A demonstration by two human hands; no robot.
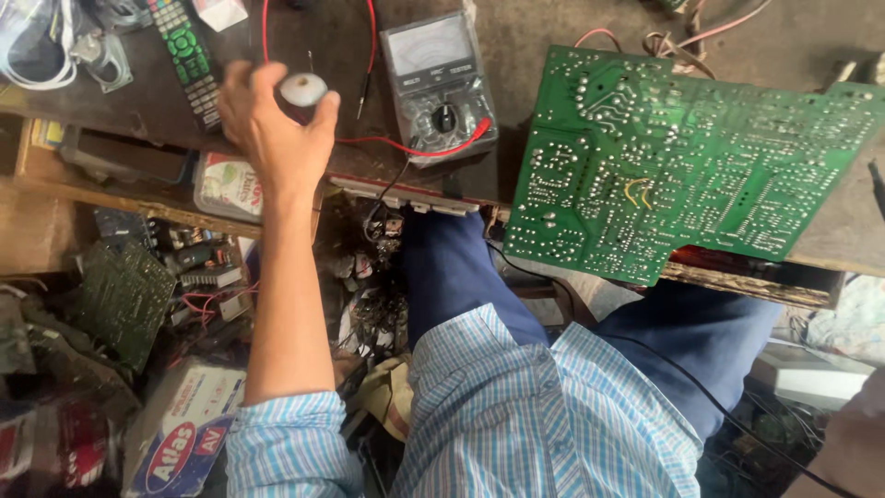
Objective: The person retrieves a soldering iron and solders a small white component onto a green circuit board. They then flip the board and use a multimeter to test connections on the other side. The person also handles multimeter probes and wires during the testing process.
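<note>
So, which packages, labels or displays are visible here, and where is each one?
Analog meter: on the bench, top centre; grey box, pale dial window, black knob.
Cardboard box: bottom left, below the bench; white, blue and red print.
Flat packet: under the left hand; white, red and green.

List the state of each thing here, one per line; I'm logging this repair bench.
Left hand: fingers closed around a small white round object.
Green circuit board: solder side up, overhanging the bench edge.
Analog multimeter: face up, red lead attached.
Remote control: lying buttons up.
Right hand: not in view.
</note>
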